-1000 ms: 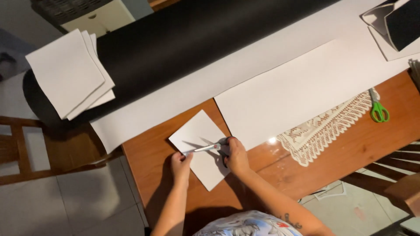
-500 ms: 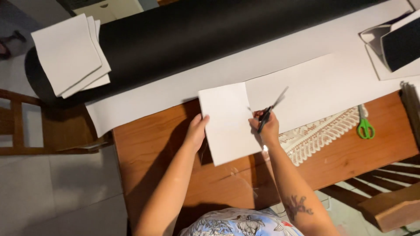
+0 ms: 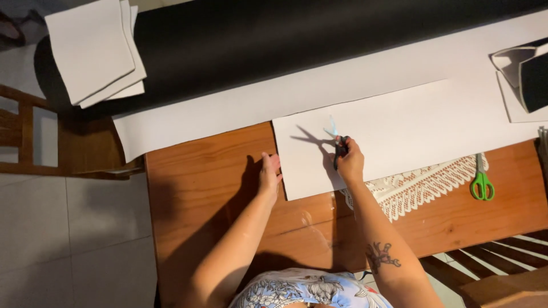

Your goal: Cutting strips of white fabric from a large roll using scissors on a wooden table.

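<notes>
Head: 2 hands, 2 scissors

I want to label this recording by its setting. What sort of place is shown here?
Probably a room at home used for craft work. A wooden table carries a lace doily, a wooden chair stands on a tiled floor, and the right hand holds scissors over a white sheet.

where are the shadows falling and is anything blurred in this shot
Head view: light comes from the right, so the scissors in the right hand cast a crisp shadow leftward on the white sheet; the left hand shadows the wooden table. The scissor blades look motion-blurred.
</notes>
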